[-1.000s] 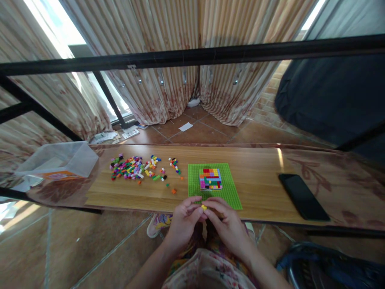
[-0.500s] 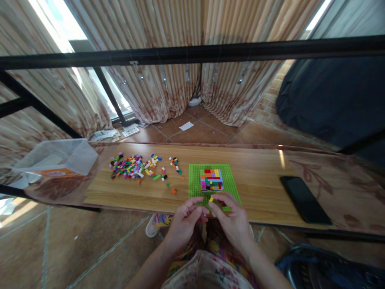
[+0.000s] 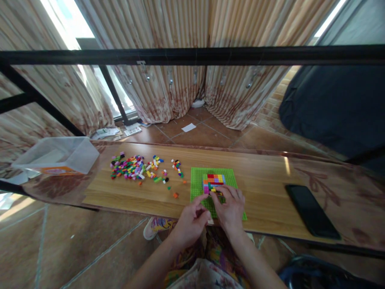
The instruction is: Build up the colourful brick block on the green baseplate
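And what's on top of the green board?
On the green board there's a patch of coloured bricks; red, orange, yellow and pink ones show. The right hand covers the patch's near right corner, so whatever lies under it can't be seen.

The right hand (image 3: 231, 205) covers the near right part of the brick build (image 3: 212, 179) — whether that hand pinches anything is too small to tell — and the top edge of the view cuts off the curtains (image 3: 174, 28).

Loose bricks (image 3: 132, 167) lie left of the baseplate (image 3: 197, 184) (phone (image 3: 313, 210) at right).
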`<act>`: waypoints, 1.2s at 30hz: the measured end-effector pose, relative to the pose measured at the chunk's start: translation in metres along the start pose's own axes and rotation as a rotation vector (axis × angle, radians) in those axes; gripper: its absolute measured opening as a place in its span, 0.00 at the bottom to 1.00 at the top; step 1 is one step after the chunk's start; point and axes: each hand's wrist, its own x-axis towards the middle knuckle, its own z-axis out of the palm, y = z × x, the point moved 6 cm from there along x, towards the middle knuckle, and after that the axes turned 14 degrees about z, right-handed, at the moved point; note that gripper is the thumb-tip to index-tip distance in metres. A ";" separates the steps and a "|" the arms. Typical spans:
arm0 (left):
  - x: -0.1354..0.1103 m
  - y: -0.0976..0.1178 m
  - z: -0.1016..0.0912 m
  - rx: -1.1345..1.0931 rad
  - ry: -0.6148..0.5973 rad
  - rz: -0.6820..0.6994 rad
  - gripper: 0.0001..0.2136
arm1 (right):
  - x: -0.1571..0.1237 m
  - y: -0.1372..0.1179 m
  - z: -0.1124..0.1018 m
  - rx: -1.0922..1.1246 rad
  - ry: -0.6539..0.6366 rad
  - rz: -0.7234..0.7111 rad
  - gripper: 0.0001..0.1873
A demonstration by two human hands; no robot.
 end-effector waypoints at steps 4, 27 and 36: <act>0.001 -0.008 0.001 0.050 -0.016 0.013 0.25 | 0.000 0.002 -0.002 0.012 0.005 -0.021 0.11; -0.006 -0.026 -0.008 0.122 0.031 0.035 0.23 | 0.003 0.000 -0.001 0.035 -0.040 -0.112 0.07; 0.004 0.002 -0.002 0.535 -0.135 0.184 0.26 | 0.000 -0.004 -0.002 -0.001 -0.013 -0.150 0.08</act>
